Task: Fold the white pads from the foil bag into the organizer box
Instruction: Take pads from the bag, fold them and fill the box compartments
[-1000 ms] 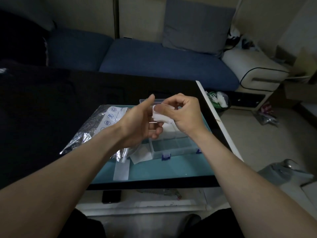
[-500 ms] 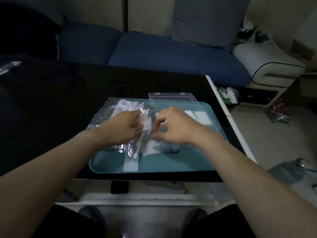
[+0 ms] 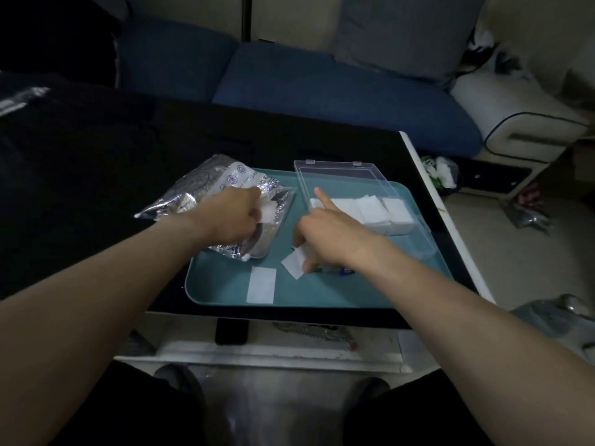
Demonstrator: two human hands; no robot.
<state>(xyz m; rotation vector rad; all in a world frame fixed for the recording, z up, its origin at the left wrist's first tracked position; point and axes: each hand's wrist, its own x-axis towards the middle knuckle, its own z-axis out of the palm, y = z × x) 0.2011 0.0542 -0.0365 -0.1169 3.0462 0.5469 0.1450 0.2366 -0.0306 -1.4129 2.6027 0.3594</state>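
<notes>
On a teal tray [image 3: 370, 294], which lies on a dark table [image 3: 96, 188], the left hand [image 3: 230, 217] rests on the foil bag [image 3: 199, 188] and its curled fingers pinch a white pad [image 3: 267, 211] at the bag's mouth. The bag lies on the left part of the tray, and its far left corner reaches out over the table. The right hand [image 3: 328, 235] is a little to the right, apart from the left one; its index finger points straight to the far side, over the box [image 3: 399, 233], while its other fingers curl down and touch a loose pad [image 3: 294, 265] on the tray. If they really grip this pad, I cannot tell. The box is clear, stands on the right part of the tray, and its lid [image 3: 338, 177] is open to the far side. Inside it, folded pads [image 3: 373, 209] sit in a row along the far side. One more flat pad [image 3: 261, 285] lies alone near the front edge of the tray. Behind the table stands a blue sofa [image 3: 338, 91].
</notes>
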